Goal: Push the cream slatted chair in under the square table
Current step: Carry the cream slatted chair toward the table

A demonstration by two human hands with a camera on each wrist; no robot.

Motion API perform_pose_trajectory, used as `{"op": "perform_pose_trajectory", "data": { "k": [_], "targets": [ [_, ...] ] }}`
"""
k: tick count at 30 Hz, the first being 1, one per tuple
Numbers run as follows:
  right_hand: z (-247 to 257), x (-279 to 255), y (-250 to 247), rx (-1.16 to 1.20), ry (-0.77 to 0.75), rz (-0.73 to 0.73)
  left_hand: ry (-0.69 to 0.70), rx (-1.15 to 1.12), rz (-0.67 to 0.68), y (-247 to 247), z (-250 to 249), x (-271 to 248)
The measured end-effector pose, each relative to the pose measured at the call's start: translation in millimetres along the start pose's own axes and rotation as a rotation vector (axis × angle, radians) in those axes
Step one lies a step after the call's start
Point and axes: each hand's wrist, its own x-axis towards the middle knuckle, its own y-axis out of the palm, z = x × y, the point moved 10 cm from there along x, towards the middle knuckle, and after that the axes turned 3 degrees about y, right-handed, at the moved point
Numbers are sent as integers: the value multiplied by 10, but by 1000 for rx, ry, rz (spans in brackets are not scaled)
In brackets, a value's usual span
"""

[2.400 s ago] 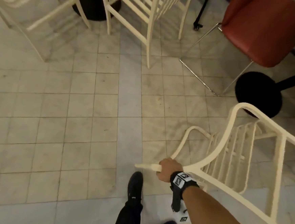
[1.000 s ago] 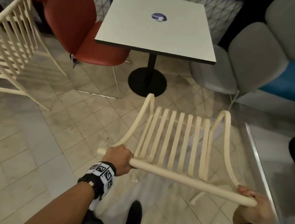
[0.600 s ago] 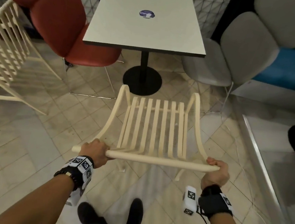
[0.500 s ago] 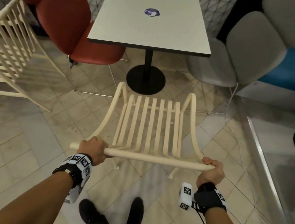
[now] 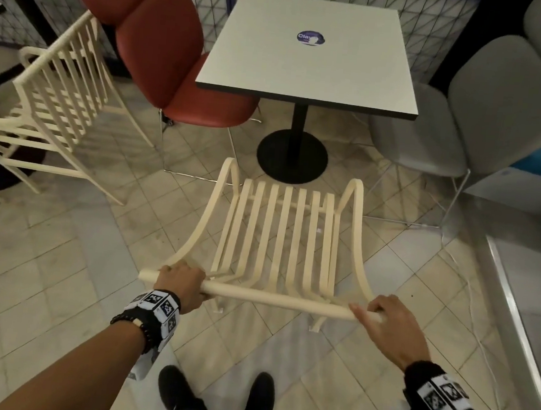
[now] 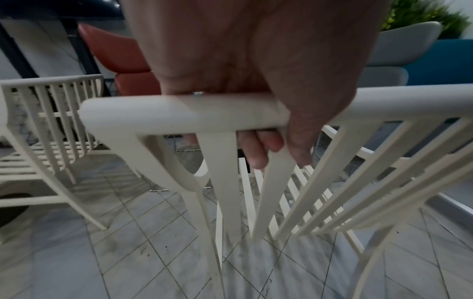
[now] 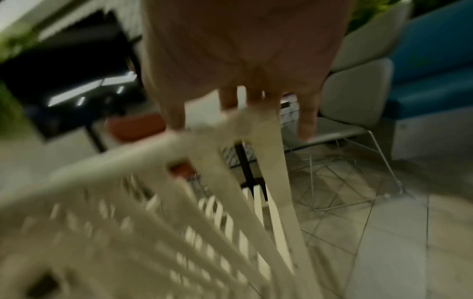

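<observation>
The cream slatted chair stands on the tiled floor with its seat front facing the square white table, close to the table's round black base. My left hand grips the left end of the chair's top rail; in the left wrist view its fingers curl under the rail. My right hand rests on the rail's right end. The blurred right wrist view shows its fingers straight, reaching past the rail.
A red padded chair stands left of the table and a grey padded chair right of it. A second cream slatted chair is at far left. A metal edge and a thin floor cable run along the right.
The chair has swung round to face the table and come nearer its base. My right hand joined on the rail, gripped it, and now lies on it with straight fingers.
</observation>
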Motion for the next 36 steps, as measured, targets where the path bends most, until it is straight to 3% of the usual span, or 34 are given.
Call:
{"op": "perform_pose_trajectory", "data": {
  "k": [4,8,12,14,18,21,26,28,31,36],
  "targets": [
    [-110,131,79,-143,136,264,62,-76,-11,-51,9,-51],
    [57,19,413,-386,96,522,-2,-210,-26,-107,161,-154],
    [-114,205,336,-235,357,477,-334,-375,-186,-150,606,-232],
    [-248,242,380,-8,540,544,-525,-512,-178,-64,812,-271],
    [-529,202,531,324,762,680,-753,-967,-51,175,1055,-226],
    [-654,78,614,612,956,635,-866,-1327,27,443,1129,-191],
    [-629,198,626,582,976,574,-795,-1194,184,333,1135,-44],
    [-596,357,573,592,964,526,-753,-1247,138,184,1136,97],
    [-520,637,460,609,966,478,-813,-1402,53,-34,1197,336],
    [-343,1190,291,634,970,441,-753,-1395,64,-485,1290,947]
  ]
}}
